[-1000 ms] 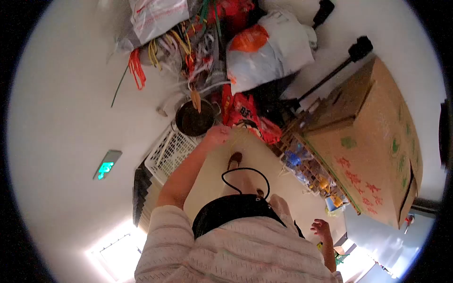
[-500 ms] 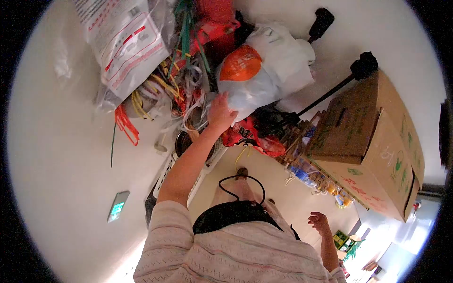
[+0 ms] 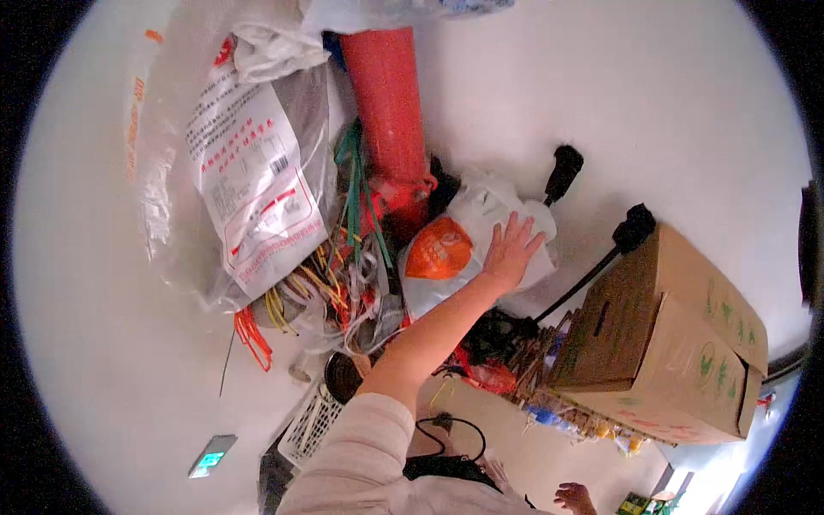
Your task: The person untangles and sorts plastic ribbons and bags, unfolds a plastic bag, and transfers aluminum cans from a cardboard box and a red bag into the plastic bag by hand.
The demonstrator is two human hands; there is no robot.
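Note:
My left hand (image 3: 510, 256) reaches up over a white plastic bag (image 3: 438, 292) with an orange print. Its fingers are spread and lie against the upper part of the bag, not wrapped round it. Low at the right, my right hand (image 3: 573, 496) hangs by my side, fingers loosely bent and apart, holding nothing. To the left of the bag hang green straps (image 3: 353, 184) and a tangle of yellow, white and red cords (image 3: 330, 283). A red cylinder (image 3: 388, 103) rises behind them. Under my left arm, a red plastic bag (image 3: 491, 376) is partly hidden.
A large clear plastic bag with a printed label (image 3: 249, 184) hangs on the left. At the right a cardboard box (image 3: 687, 343) sits beside a black-ended pole (image 3: 588, 279). Below are a white perforated basket (image 3: 313, 425) and a dark round pan (image 3: 342, 378). A lit switch panel (image 3: 211, 457) is on the wall.
My left hand has moved from the lower left edge of the white bag to its upper right, fingers now spread. The view has tilted up, showing more of the red cylinder.

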